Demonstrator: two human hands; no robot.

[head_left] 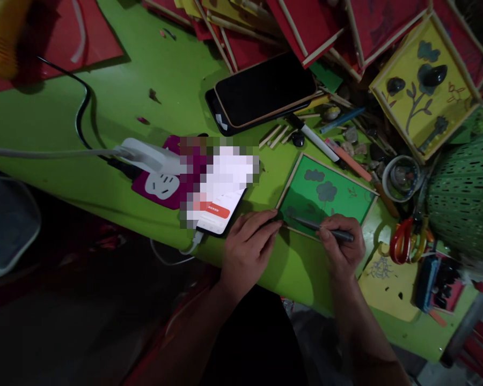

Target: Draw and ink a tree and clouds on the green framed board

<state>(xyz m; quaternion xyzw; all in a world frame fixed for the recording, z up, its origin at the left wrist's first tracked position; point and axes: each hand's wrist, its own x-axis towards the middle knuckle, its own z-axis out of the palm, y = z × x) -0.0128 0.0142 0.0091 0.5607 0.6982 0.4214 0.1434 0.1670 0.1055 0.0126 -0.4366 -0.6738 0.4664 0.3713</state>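
A green picture card (344,201) with a thin wooden-stick border lies on the table, bearing dark cloud and flower shapes. My right hand (343,244) is closed around a dark grey pen (306,221), whose tip is over the card's lower left part. Next to the card's lower left corner rests my left hand (251,244), fingers stretched out and close together, fingertips touching the border. Just beyond that hand lies a lit phone (225,206), its screen partly pixelated.
A purple power strip (165,185) with a white plug sits to the left. Two stacked dark phones (265,88), framed red cards (249,45) and a yellow picture (426,91) lie behind. At right are scissors (402,241), a tape roll (402,178) and a green basket (467,198).
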